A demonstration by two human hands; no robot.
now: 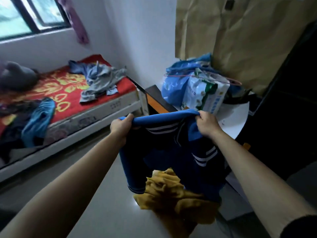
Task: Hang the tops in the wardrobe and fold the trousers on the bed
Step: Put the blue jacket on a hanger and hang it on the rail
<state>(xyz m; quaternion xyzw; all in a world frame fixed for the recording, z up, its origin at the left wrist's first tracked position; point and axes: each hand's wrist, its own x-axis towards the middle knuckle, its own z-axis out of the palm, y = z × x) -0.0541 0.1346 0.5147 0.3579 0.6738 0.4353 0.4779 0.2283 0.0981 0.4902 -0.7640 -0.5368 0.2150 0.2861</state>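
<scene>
Head view is showing a person holding up a blue top (164, 152) with white stripes, in the air over the floor between the bed (51, 86) and a white round table (235, 117). The left hand (120, 127) is gripping the top's bright blue upper edge, fingers curled round the cloth. The right hand (206, 125) is pinching the same edge at its other end, so the dark body and a sleeve are hanging down. A yellow garment (171, 191) is lying crumpled just below. Grey-blue clothes (101, 79) are lying heaped on the bed's red sheet, and a blue garment (39, 121) is draping over its near edge.
</scene>
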